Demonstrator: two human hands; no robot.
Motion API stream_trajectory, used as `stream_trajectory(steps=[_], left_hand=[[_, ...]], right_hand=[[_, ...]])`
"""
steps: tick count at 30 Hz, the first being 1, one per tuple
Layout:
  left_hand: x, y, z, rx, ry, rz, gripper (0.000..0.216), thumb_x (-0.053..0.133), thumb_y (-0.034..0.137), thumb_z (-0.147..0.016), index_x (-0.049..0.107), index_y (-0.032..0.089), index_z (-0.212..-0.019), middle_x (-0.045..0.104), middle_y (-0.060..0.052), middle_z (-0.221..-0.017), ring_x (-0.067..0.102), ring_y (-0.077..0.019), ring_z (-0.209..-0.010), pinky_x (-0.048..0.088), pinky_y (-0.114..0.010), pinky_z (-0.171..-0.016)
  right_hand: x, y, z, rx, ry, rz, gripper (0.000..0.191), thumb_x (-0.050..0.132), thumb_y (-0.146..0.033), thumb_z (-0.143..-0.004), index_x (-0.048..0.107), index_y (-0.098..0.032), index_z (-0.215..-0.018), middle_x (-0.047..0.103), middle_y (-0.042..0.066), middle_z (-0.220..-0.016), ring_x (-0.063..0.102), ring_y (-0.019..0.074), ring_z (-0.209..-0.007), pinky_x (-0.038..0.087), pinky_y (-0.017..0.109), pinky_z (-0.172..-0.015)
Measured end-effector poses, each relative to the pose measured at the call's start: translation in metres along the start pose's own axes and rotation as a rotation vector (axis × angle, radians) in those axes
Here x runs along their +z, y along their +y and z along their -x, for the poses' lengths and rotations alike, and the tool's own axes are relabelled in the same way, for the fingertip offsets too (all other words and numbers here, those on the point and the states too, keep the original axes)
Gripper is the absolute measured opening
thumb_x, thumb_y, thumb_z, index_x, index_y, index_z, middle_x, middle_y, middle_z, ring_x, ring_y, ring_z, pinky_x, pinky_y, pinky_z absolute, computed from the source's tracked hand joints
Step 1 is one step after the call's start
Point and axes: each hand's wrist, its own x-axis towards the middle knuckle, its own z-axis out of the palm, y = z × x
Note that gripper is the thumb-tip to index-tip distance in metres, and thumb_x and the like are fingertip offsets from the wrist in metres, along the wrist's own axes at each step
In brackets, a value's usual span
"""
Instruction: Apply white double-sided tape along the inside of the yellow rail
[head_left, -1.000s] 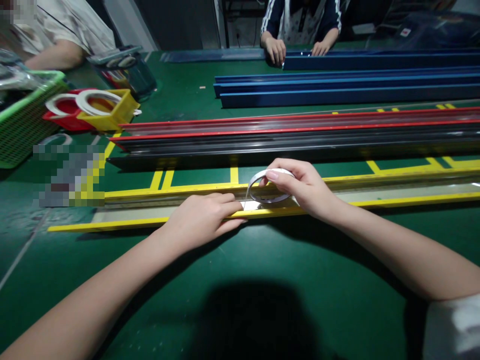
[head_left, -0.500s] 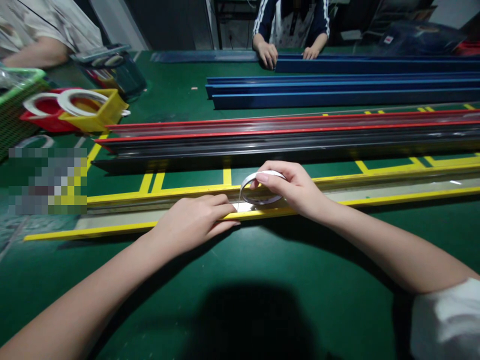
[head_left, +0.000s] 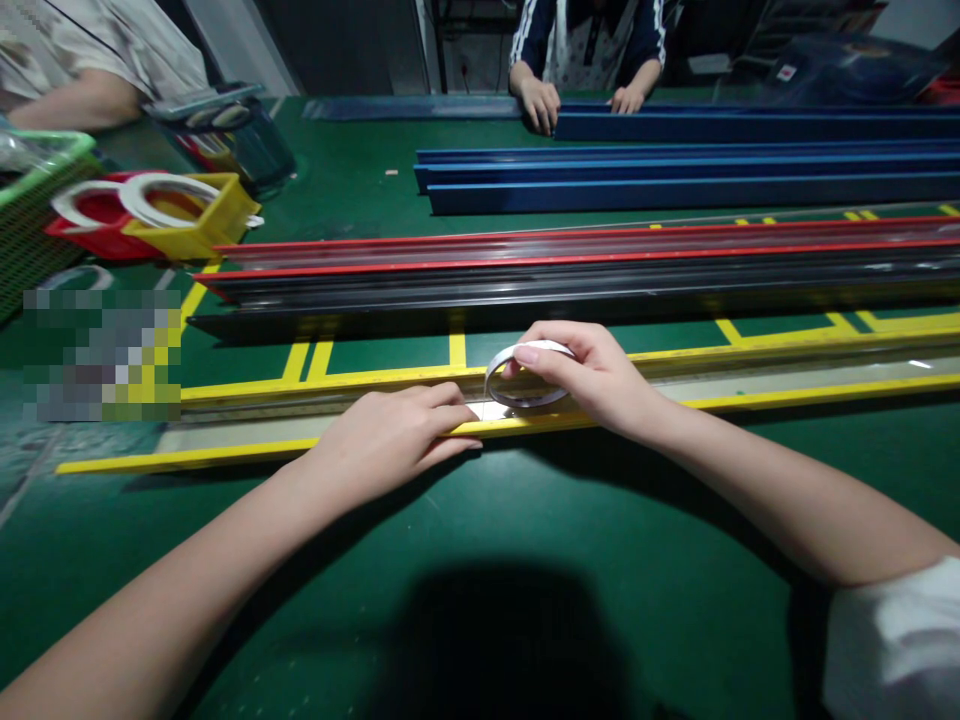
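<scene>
My right hand pinches a roll of narrow white tape between thumb and fingers, holding it tilted over a long yellow-edged strip. A short length of tape runs down from the roll to the strip's pale inner face. There my left hand presses close by, its fingers over the strip's near yellow edge and its thumb along the front. The left fingertips sit just left of the roll and partly hide the tape's end. The strip lies lengthwise across the green table.
Red-edged strips and black strips lie just beyond, with blue strips farther back. Tape rolls rest in a yellow bin and a red bin beside a green basket. Another person's hands touch a blue strip.
The view has shifted slightly, so the table things sit a little farther right and higher. Both hands keep almost the same pose, with the tape roll still in my right hand.
</scene>
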Motion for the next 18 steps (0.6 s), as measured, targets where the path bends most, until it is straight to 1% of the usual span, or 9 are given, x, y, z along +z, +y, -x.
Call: stream_trajectory(steps=[7,18], left_hand=[[-0.0029,-0.0002,-0.0011,-0.008,-0.032,0.037,0.033,0.039,0.052,-0.096,0.061,0.032,-0.112,0.062,0.0,-0.114,0.063,-0.0186,-0.099,0.047,-0.026,-0.07],[-0.0021,-0.0008,-0.0011,-0.017,-0.052,0.02,0.031,0.042,0.05,-0.096,0.059,0.035,-0.118,0.06,0.0,-0.116,0.063,-0.0188,-0.096,0.045,-0.026,-0.067]], right_hand=[[0.0003,-0.0003,-0.0007,0.007,0.0,0.009,0.032,0.06,-0.043,-0.088,0.069,-0.013,-0.084,0.067,0.003,-0.08,0.058,0.0129,-0.074,0.044,0.022,-0.068],[0.0005,0.0001,0.001,0.029,-0.034,0.026,0.033,0.06,-0.044,-0.087,0.069,-0.012,-0.085,0.069,0.004,-0.081,0.061,0.0141,-0.076,0.046,0.024,-0.069]])
